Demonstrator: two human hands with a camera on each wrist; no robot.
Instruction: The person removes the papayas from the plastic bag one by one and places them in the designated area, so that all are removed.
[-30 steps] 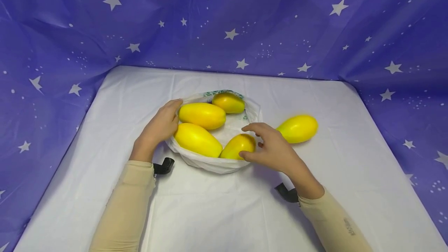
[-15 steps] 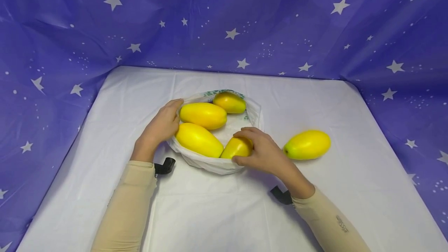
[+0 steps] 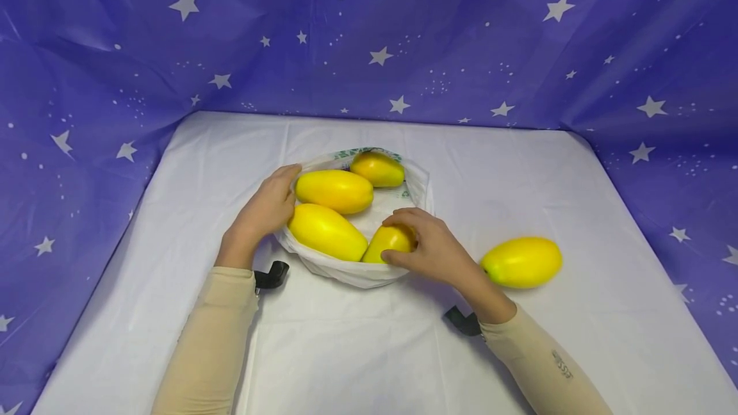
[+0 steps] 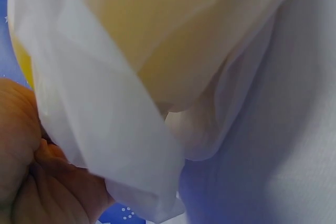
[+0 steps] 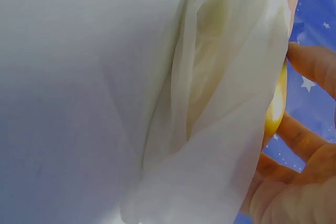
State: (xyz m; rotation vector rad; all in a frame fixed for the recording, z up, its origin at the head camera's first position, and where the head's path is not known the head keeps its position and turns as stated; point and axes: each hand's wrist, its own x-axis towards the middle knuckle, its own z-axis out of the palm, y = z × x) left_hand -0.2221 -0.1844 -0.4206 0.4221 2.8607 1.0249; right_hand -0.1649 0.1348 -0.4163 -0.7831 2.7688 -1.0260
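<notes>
A white plastic bag (image 3: 323, 267) stands with its mouth rolled wide, holding several yellow papayas. My left hand (image 3: 266, 205) holds the bag's left rim, beside two papayas, the upper (image 3: 334, 191) and the lower (image 3: 326, 232). In the left wrist view, my left hand (image 4: 58, 182) is against the thin plastic. At the near right inside the bag, my right hand (image 3: 429, 242) curls its fingers and thumb round a shorter-looking papaya (image 3: 382, 243). The right wrist view has that papaya (image 5: 275, 106) mostly hidden behind the bag wall.
Another papaya (image 3: 377, 170) sits at the back of the bag. A loose papaya (image 3: 523, 262) lies on the white cloth (image 3: 357, 351) right of my right wrist. Black camera mounts (image 3: 271, 275) jut from the wrists. A blue starred curtain (image 3: 369, 37) encloses the table's back and sides.
My right hand has moved left and closed its fingers round the near-right papaya. The loose papaya has rolled toward me and to the right. My left hand has stayed at the bag's rim.
</notes>
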